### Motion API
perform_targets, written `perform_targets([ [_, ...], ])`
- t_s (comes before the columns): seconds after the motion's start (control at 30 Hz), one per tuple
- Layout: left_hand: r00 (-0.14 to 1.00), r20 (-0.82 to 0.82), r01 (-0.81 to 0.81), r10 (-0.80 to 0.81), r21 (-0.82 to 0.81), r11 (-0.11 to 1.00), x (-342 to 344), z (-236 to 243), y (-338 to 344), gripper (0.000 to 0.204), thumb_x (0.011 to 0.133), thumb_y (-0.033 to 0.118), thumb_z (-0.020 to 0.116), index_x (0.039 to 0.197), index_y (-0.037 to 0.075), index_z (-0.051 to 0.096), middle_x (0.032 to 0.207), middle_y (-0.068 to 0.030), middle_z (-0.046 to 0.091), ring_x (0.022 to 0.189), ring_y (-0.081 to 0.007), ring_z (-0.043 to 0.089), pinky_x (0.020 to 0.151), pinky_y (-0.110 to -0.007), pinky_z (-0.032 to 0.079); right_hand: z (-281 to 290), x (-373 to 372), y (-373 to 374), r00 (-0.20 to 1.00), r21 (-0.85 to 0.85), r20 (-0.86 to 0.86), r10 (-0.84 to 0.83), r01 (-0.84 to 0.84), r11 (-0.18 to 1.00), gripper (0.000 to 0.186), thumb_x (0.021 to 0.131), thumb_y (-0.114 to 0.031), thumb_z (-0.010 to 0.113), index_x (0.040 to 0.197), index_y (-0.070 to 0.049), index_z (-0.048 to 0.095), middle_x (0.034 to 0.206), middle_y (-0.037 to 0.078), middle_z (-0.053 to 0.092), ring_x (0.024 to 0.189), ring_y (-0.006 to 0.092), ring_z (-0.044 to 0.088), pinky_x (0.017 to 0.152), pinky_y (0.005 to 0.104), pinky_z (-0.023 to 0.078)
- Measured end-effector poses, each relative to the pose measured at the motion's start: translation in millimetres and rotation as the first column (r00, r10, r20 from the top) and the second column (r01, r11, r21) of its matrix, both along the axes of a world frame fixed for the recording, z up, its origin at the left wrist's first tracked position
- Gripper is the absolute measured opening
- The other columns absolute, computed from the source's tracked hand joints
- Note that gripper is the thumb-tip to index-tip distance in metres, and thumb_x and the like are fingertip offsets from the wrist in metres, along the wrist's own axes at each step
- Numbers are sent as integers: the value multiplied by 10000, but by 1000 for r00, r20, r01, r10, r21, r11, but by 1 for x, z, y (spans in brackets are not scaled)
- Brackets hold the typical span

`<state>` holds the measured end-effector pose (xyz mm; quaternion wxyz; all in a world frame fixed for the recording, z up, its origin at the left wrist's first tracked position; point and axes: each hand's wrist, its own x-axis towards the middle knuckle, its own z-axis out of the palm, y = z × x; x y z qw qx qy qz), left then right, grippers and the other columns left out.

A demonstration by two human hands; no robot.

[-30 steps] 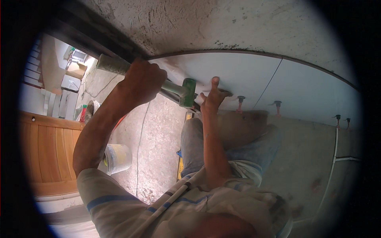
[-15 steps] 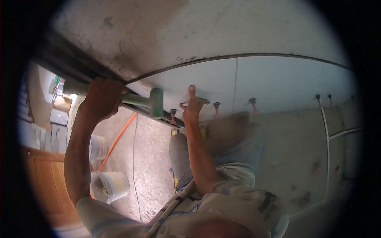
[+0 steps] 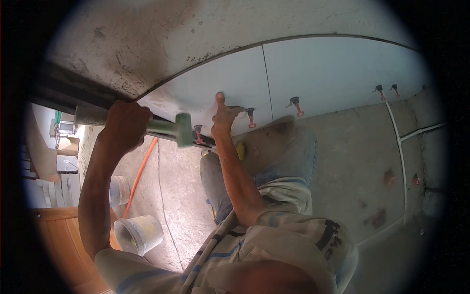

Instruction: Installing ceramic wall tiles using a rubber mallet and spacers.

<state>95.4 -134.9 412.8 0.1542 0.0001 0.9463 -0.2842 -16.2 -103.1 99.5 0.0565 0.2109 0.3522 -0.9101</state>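
My left hand [image 3: 126, 124] is wrapped round the handle of a green mallet [image 3: 184, 130]. The mallet's head is a little left of the large pale tile [image 3: 210, 78], beside a red and black tile levelling clip [image 3: 198, 133] at the tile's edge; contact cannot be made out. With the thumb stretched out and fingers apart, my right hand [image 3: 223, 117] rests on that tile and holds nothing. Some of its fingers are hidden. Close to its right is another levelling clip [image 3: 251, 117]. A dark joint divides this tile from a second pale tile [image 3: 338, 68].
More clips [image 3: 296, 106] line the tiles' edge. White pipes [image 3: 399, 147] run at the right. Two buckets [image 3: 139, 234], an orange hose [image 3: 142, 174] and a thin cable [image 3: 161, 196] are on the floor at left. A wooden panel [image 3: 61, 245] stands at lower left.
The whole view has shifted, with tiles and clips now higher and further left. The mallet's head has moved slightly left and down in the picture. My right hand stays on the tile.
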Motion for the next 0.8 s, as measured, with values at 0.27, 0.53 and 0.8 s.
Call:
perform_targets([
  [0.27, 997, 74, -14, 9, 65, 998, -18, 10, 14, 198, 659, 60, 719, 854, 95, 717, 798, -101, 686, 815, -273, 671, 739, -405, 513, 0, 0, 5, 999, -37, -13, 33, -34, 999, 1289, 671, -394, 867, 1447, 21, -74, 1094, 58, 458, 745, 100, 449, 415, 228, 303],
  [0.53, 993, 113, -49, 34, 135, 990, -24, 7, 12, 254, 635, 122, 797, 878, 99, 726, 761, -118, 683, 767, -308, 676, 723, -413, 534, 0, -4, 6, 1000, -26, 4, 30, -30, 999, 1212, 656, -422, 874, 1409, 5, 24, 1066, 46, 455, 700, 99, 438, 416, 227, 299],
  [0.8, 994, -71, -76, 81, 75, 994, -1, 19, -16, 264, 669, 103, 755, 933, 106, 732, 807, -118, 691, 806, -297, 675, 736, -409, 530, 54, -4, 23, 996, 137, 56, 76, -83, 987, 1193, 771, -559, 727, 1461, 0, -70, 1451, 202, 225, 1267, 269, 301, 819, 456, 425],
])
